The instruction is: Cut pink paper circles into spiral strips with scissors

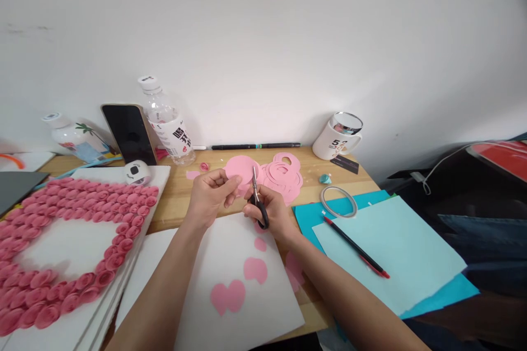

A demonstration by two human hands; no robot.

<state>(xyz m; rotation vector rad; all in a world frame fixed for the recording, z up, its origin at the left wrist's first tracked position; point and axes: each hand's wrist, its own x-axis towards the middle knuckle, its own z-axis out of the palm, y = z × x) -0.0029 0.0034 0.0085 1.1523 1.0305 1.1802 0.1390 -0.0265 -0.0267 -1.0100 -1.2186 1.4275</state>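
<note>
My left hand (212, 193) pinches a round pink paper disc (241, 169) and holds it up above the wooden table (181, 189). My right hand (269, 213) grips small black-handled scissors (258, 200), whose blades point up into the disc's right edge. Just behind the hands lies a pile of pink paper spirals and rings (284, 173). Below my hands, pink paper scraps (241, 285) rest on a white sheet (230, 279).
A white board with a ring of pink paper roses (74, 241) fills the left. A phone (129, 132), a plastic bottle (167, 120), a pen (255, 146) and a white mug (340, 137) stand along the wall. Blue paper sheets (395, 247), a red pen (356, 247) and a tape ring (338, 201) lie right.
</note>
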